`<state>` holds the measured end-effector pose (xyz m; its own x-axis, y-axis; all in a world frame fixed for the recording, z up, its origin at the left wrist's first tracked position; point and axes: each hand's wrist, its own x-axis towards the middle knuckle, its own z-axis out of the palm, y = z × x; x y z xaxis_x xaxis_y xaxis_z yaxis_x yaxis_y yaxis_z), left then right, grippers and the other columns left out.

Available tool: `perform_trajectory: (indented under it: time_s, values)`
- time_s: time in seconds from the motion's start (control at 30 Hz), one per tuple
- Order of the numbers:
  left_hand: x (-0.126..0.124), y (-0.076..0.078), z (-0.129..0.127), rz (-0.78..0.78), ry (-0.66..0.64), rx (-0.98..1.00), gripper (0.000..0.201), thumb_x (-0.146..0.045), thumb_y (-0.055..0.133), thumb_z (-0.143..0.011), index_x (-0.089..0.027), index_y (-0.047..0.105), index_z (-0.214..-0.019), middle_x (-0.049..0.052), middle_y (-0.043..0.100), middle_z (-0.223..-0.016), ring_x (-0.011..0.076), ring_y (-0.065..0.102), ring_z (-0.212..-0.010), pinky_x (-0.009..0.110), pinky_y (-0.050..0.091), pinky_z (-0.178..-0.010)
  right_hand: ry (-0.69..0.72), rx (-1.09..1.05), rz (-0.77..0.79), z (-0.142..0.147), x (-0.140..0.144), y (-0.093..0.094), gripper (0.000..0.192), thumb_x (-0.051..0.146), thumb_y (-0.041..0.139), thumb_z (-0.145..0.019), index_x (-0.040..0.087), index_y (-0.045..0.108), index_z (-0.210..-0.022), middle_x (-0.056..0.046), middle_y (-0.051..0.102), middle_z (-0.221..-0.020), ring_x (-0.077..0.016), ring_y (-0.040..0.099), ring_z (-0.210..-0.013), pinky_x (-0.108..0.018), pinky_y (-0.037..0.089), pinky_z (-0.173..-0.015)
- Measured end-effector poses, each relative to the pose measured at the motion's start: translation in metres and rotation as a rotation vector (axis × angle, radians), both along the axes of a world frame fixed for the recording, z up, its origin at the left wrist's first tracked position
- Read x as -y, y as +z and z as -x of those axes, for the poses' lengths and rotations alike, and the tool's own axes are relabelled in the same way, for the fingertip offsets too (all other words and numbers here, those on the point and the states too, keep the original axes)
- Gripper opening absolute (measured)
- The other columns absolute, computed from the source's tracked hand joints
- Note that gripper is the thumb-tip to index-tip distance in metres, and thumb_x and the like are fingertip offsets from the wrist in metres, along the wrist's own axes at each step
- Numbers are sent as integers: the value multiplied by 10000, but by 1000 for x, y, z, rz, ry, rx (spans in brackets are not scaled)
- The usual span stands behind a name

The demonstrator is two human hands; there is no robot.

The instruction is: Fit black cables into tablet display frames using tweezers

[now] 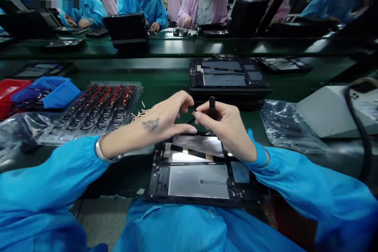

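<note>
An opened tablet with silver battery panels and a black frame lies flat on the bench edge before me. Over its far edge, my right hand is closed in a pinch around a slim black tool whose blunt end sticks up; its exact kind is unclear. A small dark tip shows at the fingertips. My left hand curves close by on the left, thumb and fingers apart, with nothing visible in it. Its thumb is at the tablet's far edge; whether it touches is unclear.
To the left stand a clear tray of small black and red parts, a blue bin and a red bin. Stacked tablets sit ahead. A plastic bag and grey box are right. Co-workers sit opposite.
</note>
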<state>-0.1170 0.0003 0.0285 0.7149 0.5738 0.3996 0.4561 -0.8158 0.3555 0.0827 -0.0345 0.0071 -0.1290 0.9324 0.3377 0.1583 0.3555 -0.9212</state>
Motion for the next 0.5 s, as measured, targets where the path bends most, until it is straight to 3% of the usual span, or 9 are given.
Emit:
perform_trajectory:
  time_s: [0.1, 0.17, 0.27, 0.5]
  values:
    - [10, 0, -2, -501, 77, 5, 98, -264, 558, -1019, -173, 540, -1050, 58, 613, -963, 164, 605, -836, 272, 485, -685, 20, -67, 43, 1, 2, 2, 205, 350, 744, -856, 167, 698, -775, 23, 643, -654, -91, 507, -596, -260, 408, -598]
    - [16, 2, -4, -684, 100, -46, 78, -182, 489, -1031, -166, 559, -999, 69, 623, -926, 179, 610, -830, 291, 496, -695, 15, -82, 30, 1, 5, 2, 215, 361, 744, -859, 167, 700, -776, 17, 652, -663, -91, 492, -596, -262, 395, -590]
    - [21, 6, -7, -777, 145, -89, 126, -140, 472, -1021, -146, 583, -961, 84, 643, -904, 184, 612, -792, 299, 500, -669, 1, -81, 8, 2, 9, 2, 185, 326, 755, -848, 166, 699, -775, 17, 655, -673, -85, 474, -594, -256, 381, -577]
    - [23, 5, -10, -834, 154, -111, 158, -119, 479, -1009, -133, 613, -927, 85, 664, -868, 183, 612, -758, 300, 502, -655, -4, -48, -34, 1, 12, 5, 126, 276, 737, -853, 171, 709, -789, 20, 667, -674, -89, 506, -591, -251, 410, -576]
